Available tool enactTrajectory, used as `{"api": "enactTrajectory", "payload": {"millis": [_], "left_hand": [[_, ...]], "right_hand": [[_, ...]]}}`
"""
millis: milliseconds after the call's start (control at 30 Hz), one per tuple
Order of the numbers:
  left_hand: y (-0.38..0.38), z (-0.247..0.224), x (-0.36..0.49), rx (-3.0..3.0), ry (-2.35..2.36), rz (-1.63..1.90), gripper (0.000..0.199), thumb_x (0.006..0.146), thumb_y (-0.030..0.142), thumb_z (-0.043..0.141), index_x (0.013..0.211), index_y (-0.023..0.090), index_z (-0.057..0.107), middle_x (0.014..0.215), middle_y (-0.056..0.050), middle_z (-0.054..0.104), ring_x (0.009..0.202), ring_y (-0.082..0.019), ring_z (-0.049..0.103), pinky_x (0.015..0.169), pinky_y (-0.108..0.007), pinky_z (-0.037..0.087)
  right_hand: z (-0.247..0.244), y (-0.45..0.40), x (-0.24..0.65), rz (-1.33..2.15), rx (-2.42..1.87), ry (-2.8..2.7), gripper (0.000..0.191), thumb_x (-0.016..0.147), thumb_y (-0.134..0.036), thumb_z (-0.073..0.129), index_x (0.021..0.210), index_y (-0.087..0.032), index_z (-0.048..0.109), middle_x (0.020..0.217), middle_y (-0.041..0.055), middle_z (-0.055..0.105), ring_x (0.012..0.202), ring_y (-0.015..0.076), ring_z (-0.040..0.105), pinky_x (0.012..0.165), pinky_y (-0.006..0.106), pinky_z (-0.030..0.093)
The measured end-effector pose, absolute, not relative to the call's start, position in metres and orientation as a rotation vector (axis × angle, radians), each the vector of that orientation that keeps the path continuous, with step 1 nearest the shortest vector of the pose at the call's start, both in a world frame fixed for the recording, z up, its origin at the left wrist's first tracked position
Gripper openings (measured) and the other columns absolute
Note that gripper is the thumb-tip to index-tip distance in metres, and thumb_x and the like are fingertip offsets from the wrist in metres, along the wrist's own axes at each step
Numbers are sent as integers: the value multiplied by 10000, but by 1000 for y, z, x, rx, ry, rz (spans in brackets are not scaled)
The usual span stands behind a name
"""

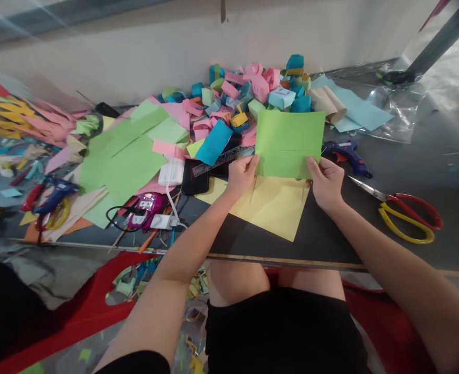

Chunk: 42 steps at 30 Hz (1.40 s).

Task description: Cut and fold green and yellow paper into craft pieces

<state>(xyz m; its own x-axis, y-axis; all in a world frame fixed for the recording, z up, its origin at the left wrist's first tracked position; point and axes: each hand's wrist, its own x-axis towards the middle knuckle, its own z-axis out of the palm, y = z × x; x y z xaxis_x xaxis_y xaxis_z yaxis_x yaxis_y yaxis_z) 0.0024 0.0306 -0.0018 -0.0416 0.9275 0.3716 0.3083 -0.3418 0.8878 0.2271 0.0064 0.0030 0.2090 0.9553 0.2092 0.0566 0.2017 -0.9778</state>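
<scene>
A green sheet of paper (291,137) is held up above the dark table, with a faint crease or cut line across its lower half. My left hand (242,175) pinches its lower left corner between thumb and fingers. At the lower right corner my right hand (326,181) grips it the same way. Beneath lies a yellow sheet of paper (280,210) with thin lines on it, partly covered by the green one. Scissors (403,213) with red and yellow handles rest to the right of my right hand, their blades apart from it.
Folded paper pieces (253,85) are heaped at the back. A blue glue gun (350,155) lies behind the scissors; another glue gun (56,195) is at far left. Green sheets (124,150), a ruler (224,160), a black phone (195,179) and a purple power strip (147,208) lie left.
</scene>
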Motion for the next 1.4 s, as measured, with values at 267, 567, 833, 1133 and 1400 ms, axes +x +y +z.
{"api": "enactTrajectory", "payload": {"millis": [267, 567, 833, 1133, 1400], "left_hand": [[32, -5, 1, 1575, 1381, 1535, 587, 886, 769, 539, 740, 207, 625, 504, 57, 428, 391, -88, 521, 366, -218, 341], [30, -9, -3, 1658, 1385, 1554, 556, 928, 724, 527, 1042, 199, 673, 531, 67, 486, 430, -97, 521, 477, -236, 420], [27, -9, 2, 1820, 1391, 1600, 540, 955, 692, 513, 1128, 199, 651, 615, 21, 585, 523, -116, 523, 537, -265, 421], [35, -25, 5, 1953, 1270, 1278, 578, 948, 459, 666, 1456, 249, 487, 713, 28, 705, 530, -114, 600, 544, -237, 439], [34, -22, 4, 1983, 1121, 1259, 896, 809, 585, 783, 1554, 262, 405, 886, -22, 744, 587, -112, 609, 510, -224, 416]], "right_hand": [[-5, 9, 227, 848, -1272, -1224, 513, 746, -718, 752, 648, -226, 647, 508, -55, 425, 419, 79, 417, 441, 271, 566], [-6, 9, 232, 903, -1304, -1168, 550, 691, -742, 775, 690, -204, 660, 564, -45, 475, 478, 73, 433, 475, 250, 576], [-5, 14, 253, 1287, -1125, -1334, 485, 767, -702, 758, 762, -224, 673, 582, -7, 584, 413, 90, 465, 323, 230, 331], [-3, 14, 269, 788, -1138, -1414, 475, 853, -701, 682, 771, -235, 639, 525, -19, 569, 385, 114, 521, 363, 271, 421], [-2, 15, 266, 846, -1147, -1350, 519, 879, -734, 616, 695, -256, 533, 515, -10, 529, 389, 127, 513, 334, 279, 389]]}}
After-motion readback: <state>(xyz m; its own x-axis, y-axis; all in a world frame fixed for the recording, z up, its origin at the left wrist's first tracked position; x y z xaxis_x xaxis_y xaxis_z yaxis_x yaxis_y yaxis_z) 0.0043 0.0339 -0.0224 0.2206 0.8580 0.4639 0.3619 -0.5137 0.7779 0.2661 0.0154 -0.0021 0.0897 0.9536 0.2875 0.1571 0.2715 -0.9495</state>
